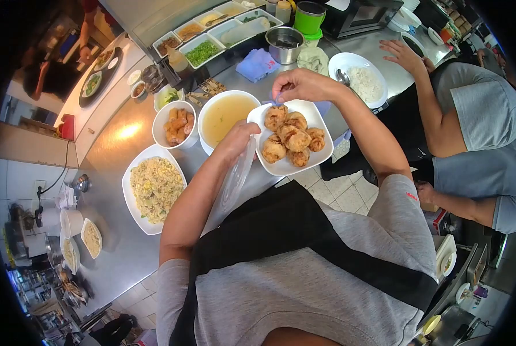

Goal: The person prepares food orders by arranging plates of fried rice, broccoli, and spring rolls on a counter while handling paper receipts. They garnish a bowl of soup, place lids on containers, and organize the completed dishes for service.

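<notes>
Left hand gripping clear plastic lid at centre frame; right hand pinching plate far rim. Lid looking light, flexible, slippery; holding edge suiting it.

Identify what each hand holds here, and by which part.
The left hand grips the near-left edge of the white plate of fried pieces, with a clear plastic lid. The right hand pinches the plate's far rim.
</notes>
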A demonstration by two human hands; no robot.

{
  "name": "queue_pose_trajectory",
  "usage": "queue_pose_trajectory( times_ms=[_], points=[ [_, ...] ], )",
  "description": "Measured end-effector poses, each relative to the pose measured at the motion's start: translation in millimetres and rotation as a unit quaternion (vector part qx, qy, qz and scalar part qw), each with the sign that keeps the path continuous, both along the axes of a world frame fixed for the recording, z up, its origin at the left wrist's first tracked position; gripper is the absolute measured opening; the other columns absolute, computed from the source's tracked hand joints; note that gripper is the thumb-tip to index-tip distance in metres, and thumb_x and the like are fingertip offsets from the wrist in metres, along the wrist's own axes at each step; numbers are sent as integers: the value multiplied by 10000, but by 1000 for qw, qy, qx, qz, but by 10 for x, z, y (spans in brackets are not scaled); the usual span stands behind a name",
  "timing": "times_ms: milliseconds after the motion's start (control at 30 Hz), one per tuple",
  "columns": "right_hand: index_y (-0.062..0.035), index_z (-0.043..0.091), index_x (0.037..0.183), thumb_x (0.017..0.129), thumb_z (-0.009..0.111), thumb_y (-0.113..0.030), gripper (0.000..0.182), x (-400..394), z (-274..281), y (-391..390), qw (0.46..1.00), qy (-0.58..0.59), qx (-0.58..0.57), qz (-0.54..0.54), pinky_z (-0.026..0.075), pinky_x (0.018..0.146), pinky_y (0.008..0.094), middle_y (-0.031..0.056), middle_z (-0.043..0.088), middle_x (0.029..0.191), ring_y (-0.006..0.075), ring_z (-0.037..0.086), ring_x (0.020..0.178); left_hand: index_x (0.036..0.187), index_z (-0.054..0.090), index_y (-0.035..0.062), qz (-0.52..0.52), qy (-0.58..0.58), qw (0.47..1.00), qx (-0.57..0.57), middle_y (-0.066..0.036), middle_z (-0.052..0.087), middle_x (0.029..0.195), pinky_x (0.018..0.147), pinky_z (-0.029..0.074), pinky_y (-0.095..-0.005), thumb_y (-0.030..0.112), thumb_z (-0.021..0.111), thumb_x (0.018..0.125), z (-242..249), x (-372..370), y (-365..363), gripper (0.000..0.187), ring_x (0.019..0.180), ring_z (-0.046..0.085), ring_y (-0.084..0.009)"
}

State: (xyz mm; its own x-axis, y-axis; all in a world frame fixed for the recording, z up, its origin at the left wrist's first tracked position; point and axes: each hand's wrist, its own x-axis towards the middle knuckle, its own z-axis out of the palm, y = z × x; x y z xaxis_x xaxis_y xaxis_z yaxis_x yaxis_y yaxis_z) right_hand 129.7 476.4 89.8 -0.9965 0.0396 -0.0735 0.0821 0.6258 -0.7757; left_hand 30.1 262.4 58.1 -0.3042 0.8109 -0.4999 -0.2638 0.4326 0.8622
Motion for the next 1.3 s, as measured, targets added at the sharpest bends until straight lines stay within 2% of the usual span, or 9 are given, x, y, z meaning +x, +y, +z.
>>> queue_pose_trajectory(
  times_ms=[100, 200, 300, 500, 600, 900, 967, 1100, 1300],
  points=[
    [-47, 609, 864, 760, 649, -108, 126, -10, 41, -12, 998, -11, 60, -1, 458, 661, 297, 53, 595, 735, 161, 568, 713, 995, 523, -16, 3, -19, 1000, 0, -106, 574, 754, 462, 488, -315, 200, 504, 746, -101, -37, 44, 331, 561, 565, -183],
    [-43, 596, 847, 735, 661, -88, 137, 50, 51, 37, 986, 20, 166, -17, 455, 639, 318, 63, 567, 705, 192, 558, 681, 917, 529, -12, 40, -31, 998, 22, -91, 559, 639, 333, 398, -207, 221, 526, 706, -118, -5, 26, 315, 413, 529, -147],
    [-42, 606, 826, 711, 671, -73, 135, 168, 51, 145, 976, 89, 196, -42, 456, 640, 332, 68, 561, 701, 212, 552, 665, 1001, 495, -35, 22, -46, 998, 20, -121, 559, 741, 435, 476, -310, 200, 506, 752, -225, -129, -2, 343, 534, 554, -192],
    [-66, 679, 780, 690, 704, -75, 94, 119, 53, 158, 955, 202, 215, -10, 479, 706, 331, 77, 584, 867, 229, 582, 811, 978, 499, -29, 19, -55, 998, 35, -120, 557, 732, 428, 466, -309, 180, 495, 757, -122, -202, 54, 305, 522, 548, -196],
    [-95, 703, 816, 704, 711, -100, 112, 60, -23, 187, 954, 219, 205, 18, 485, 749, 333, 87, 572, 953, 233, 584, 888, 867, 517, -35, 56, -51, 995, 62, -117, 553, 611, 295, 312, -206, 201, 518, 703, 41, -81, 70, 287, 405, 530, -174],
    [-103, 695, 927, 811, 625, -134, 139, 210, 208, 100, 961, 32, 272, 26, 476, 740, 339, 84, 579, 966, 236, 587, 838, 909, 519, -68, 71, -79, 988, 113, -153, 577, 622, 294, 337, -210, 209, 522, 728, -94, -225, 1, 331, 415, 549, -184],
    [-84, 683, 939, 820, 616, -139, 148, 167, 237, 205, 973, 11, 223, 61, 465, 732, 335, 87, 589, 916, 241, 582, 834, 938, 519, -70, 92, -73, 989, 91, -150, 577, 671, 380, 425, -270, 180, 488, 735, -81, -216, -11, 323, 464, 552, -200],
    [-94, 682, 913, 831, 581, -199, 167, 117, 369, 544, 983, 61, 170, 10, 462, 701, 354, 97, 619, 856, 280, 585, 829, 947, 515, -73, 132, -75, 985, 82, -156, 572, 679, 419, 458, -294, 169, 476, 737, -22, -333, -146, 323, 484, 557, -209],
    [-82, 599, 1077, 768, 605, -48, 311, -71, 216, 364, 904, -12, 423, -65, 458, 798, 391, 132, 602, 1001, 313, 581, 916, 896, 515, -57, 213, -97, 970, 66, -166, 569, 644, 342, 351, -244, 186, 512, 710, 19, -899, -708, 306, 449, 550, -206]
  ],
)
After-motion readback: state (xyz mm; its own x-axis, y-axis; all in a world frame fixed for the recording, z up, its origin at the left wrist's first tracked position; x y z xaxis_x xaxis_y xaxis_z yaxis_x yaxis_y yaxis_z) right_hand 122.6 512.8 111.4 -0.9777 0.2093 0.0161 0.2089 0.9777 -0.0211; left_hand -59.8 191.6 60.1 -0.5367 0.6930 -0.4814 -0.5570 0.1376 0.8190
